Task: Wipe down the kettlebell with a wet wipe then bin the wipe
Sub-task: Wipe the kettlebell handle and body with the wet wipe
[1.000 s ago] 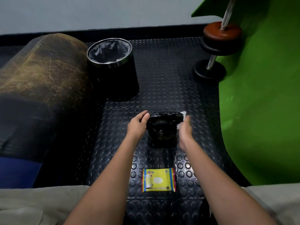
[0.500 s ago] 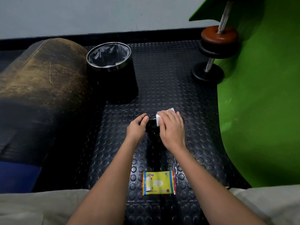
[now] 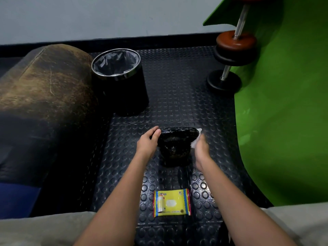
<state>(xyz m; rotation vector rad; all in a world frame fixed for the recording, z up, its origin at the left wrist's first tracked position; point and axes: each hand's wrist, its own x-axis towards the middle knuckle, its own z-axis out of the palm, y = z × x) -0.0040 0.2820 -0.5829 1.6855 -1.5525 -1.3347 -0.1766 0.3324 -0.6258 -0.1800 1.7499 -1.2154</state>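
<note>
Half a second ago the right hand (image 3: 201,148) was lying over the top of the kettlebell (image 3: 175,144) with the wet wipe (image 3: 196,139) under the fingers; now it is down at the right side of the handle, and the wipe shows as a white patch between the hand and the metal. This hand is a little blurred, so I judge it is in the middle of a stroke, with the fingers closed on the wipe. The left hand (image 3: 148,142) grips the left end of the handle and steadies the weight, as it did before. The kettlebell stands on the studded rubber floor (image 3: 177,86), between the two hands. Near the person, on the same floor, lies the yellow wipe pack (image 3: 171,202), apart from the kettlebell. The bin (image 3: 120,80), with a grey liner and a metal rim, stands further away on the left, well apart from the hands. As I judge it, the wiping step is under way: top and right side of the handle are covered, but how much of the round body is cleaned I cannot tell. Throwing the wipe into the bin is not yet done.
</note>
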